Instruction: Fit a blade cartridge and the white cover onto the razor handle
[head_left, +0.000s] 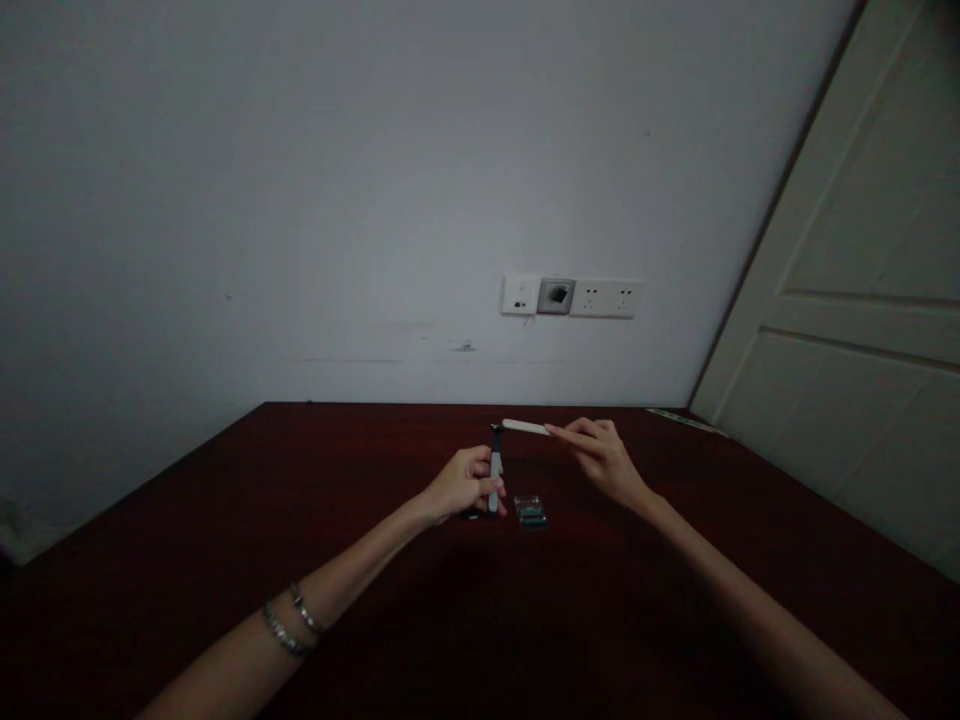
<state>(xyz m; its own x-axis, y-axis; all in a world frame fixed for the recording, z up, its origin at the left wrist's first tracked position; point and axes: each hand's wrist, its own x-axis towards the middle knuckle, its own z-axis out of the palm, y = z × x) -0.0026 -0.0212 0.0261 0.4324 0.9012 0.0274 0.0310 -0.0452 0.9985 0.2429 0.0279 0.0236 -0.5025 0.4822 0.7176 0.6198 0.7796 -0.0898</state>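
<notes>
My left hand is closed around the handle of a slim grey-handled tool, held upright with its dark neck and small dark head at the top. Its exact kind is too small to make out. My right hand pinches one end of a flat white stick, rounded at the tip and shaped like a nail file. The stick lies nearly level, its free end at the tool's head; whether they touch I cannot tell. Below, between the hands, a small clear pack with greenish contents rests on the table.
The dark red table runs back to a pale wall. Sockets sit on that wall above the table. A panelled door stands at the right. A small dark item lies partly behind my left hand.
</notes>
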